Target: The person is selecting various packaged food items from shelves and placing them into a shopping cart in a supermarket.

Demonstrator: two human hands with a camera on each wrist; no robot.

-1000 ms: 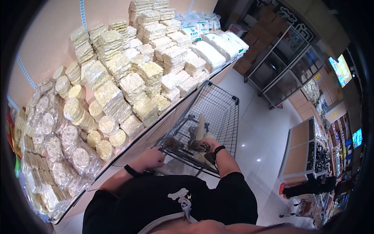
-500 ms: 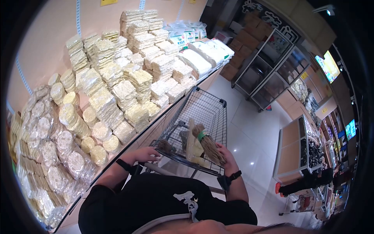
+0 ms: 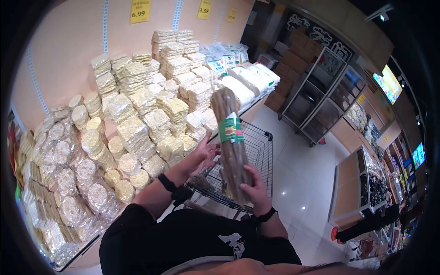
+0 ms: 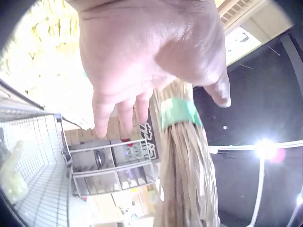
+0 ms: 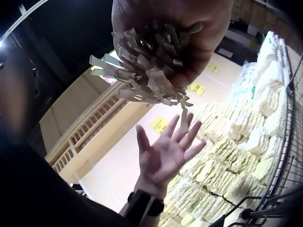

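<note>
Above the shopping cart, my right hand grips the noodle bundle upright; my left hand spreads wide beside it.

Noodle bundle upright above cart, shelf on its left.

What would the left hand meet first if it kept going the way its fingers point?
Probably the noodle bundle held upright by the right hand. The left hand is open beside it, fingers aimed at it; the depth between them is unclear.
</note>
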